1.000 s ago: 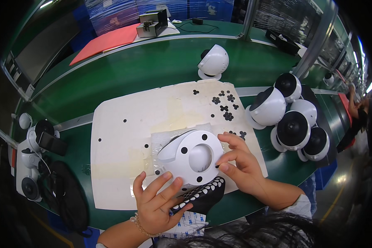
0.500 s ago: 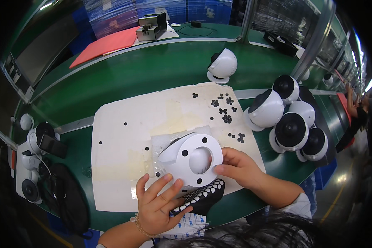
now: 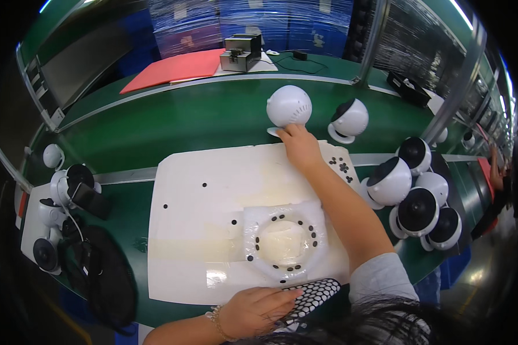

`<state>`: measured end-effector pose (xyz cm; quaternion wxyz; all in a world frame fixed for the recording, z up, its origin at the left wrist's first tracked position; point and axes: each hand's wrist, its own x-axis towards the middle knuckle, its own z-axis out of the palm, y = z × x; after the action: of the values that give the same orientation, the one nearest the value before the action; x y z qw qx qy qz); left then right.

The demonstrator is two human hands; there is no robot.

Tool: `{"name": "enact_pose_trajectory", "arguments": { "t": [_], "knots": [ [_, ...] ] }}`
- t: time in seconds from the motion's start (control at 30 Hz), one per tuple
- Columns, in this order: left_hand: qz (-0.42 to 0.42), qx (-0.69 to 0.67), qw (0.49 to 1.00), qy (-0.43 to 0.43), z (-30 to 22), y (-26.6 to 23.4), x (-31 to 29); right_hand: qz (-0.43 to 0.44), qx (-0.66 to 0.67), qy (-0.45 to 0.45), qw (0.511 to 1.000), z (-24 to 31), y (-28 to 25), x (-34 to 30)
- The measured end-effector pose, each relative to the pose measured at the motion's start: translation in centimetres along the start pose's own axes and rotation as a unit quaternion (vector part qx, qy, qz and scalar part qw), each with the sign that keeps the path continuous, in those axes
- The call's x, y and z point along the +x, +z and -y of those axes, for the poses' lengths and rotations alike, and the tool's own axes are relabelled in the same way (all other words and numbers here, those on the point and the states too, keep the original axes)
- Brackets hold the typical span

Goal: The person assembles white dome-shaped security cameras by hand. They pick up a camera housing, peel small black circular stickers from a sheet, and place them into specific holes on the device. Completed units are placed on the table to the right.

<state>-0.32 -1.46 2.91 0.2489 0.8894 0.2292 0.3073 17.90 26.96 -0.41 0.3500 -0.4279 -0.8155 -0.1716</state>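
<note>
While the left hand holds a honeycomb sheet, the right hand, grip hidden, touches the white ball-shaped device ahead.

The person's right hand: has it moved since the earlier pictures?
Yes, forward: against the cream board, the right hand went from the near right part to the far edge, holding a white ball-shaped device.
</note>
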Motion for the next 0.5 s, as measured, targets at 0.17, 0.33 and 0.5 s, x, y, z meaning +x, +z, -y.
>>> {"name": "enact_pose_trajectory", "arguments": {
  "t": [0.17,0.33,0.5],
  "knots": [
    [0.017,-0.031,0.999,0.005,0.8,0.0,-0.7,0.178,0.014,0.126,0.976,-1.1,2.8,0.0],
    [0.021,-0.055,0.998,0.020,0.8,-0.3,-0.3,0.128,-0.179,0.467,0.856,-7.6,0.4,-2.4],
    [-0.009,-0.057,0.997,0.042,0.8,-0.3,0.2,0.039,-0.293,0.322,0.899,-9.6,-0.9,-3.4]
  ]
}}
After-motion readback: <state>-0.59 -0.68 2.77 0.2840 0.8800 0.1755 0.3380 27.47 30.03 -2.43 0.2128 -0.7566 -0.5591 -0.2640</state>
